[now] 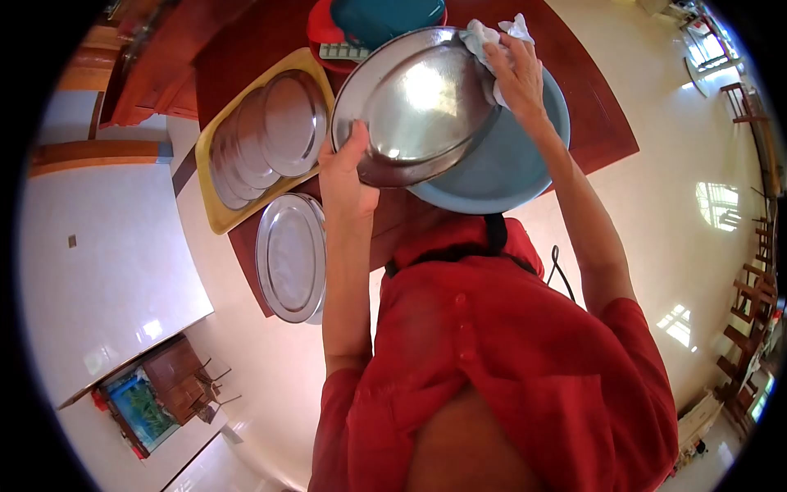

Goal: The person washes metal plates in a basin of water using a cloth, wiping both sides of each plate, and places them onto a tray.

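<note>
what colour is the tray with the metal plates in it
The tray is yellow, seen in the head view.

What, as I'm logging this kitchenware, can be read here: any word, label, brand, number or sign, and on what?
No text is readable.
Oval metal platter: no lettering visible.
Pale green item: any marks too small.
Distant blue-green picture: too small to tell.

The tray point(216, 209) lies on the left of the tabletop point(594, 123), with round plates point(288, 123) overlapping in a row inside it. A stack of oval platters point(291, 256) sits before the tray, nearer the person. To the right is the basin point(492, 176), with a raised platter point(418, 102) partly over its left side. Farther back, between tray and basin, stands a container point(385, 20).
</note>
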The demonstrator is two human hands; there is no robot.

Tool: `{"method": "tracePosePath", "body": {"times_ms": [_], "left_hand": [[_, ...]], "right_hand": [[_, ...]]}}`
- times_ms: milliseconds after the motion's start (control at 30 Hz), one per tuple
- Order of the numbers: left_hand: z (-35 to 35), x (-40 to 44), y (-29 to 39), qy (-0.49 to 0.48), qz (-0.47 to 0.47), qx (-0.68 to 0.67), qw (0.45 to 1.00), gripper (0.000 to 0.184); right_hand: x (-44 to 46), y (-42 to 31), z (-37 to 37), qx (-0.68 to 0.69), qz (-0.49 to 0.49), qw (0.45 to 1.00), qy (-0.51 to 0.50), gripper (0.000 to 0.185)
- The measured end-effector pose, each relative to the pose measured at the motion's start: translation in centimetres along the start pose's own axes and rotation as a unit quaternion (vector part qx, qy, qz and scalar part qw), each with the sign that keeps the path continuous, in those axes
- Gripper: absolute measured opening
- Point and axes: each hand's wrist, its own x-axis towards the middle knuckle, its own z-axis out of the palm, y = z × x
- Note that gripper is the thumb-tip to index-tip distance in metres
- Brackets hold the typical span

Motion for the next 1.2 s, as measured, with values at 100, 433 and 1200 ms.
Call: {"method": "tracePosePath", "body": {"times_ms": [100,433,1200], "left_hand": [[1.9,0.4,-0.5,0.046,-0.014,-0.038,0.998,0.027],[1.8,1.8,-1.1,0.02,-0.04,-0.092,0.995,0.034],[-2.2,-1.2,-0.2,-0.2,0.118,0.384,0.894,0.094]], "right_hand": [[-0.2,-3.6,-1.0,-0.008,-0.177,0.984,-0.01,0.033],[-6.2,-11.7,-1.8,0.069,-0.168,0.981,-0.066,0.024],[3.0,3.5,-8.3,0.503,0.381,0.765,-0.131,0.031]]}}
